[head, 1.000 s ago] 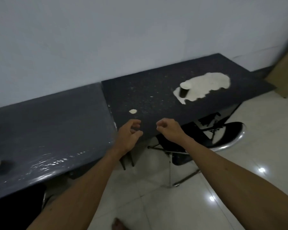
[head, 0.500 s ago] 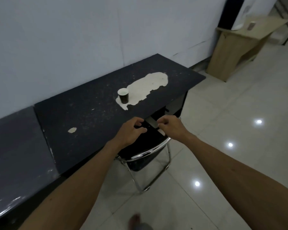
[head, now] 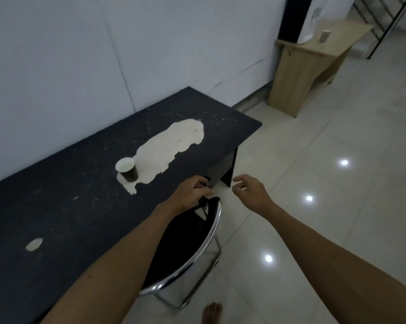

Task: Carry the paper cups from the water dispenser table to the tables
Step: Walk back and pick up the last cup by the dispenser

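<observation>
Left hand [head: 190, 195] loosely curled, empty, above chair [head: 188, 244]; right hand [head: 250, 191] half-open, empty. Paper cup [head: 127, 169] stood on black table [head: 64, 206].

cup [head: 127, 169]: dark-walled paper cup with a pale inside, upright, open mouth up, standing on the black table [head: 80, 206] at the near end of its worn pale patch.
second cup [head: 325, 35]: small, pale, upright on the wooden table [head: 298, 64], just beside the dispenser [head: 312, 17].
</observation>
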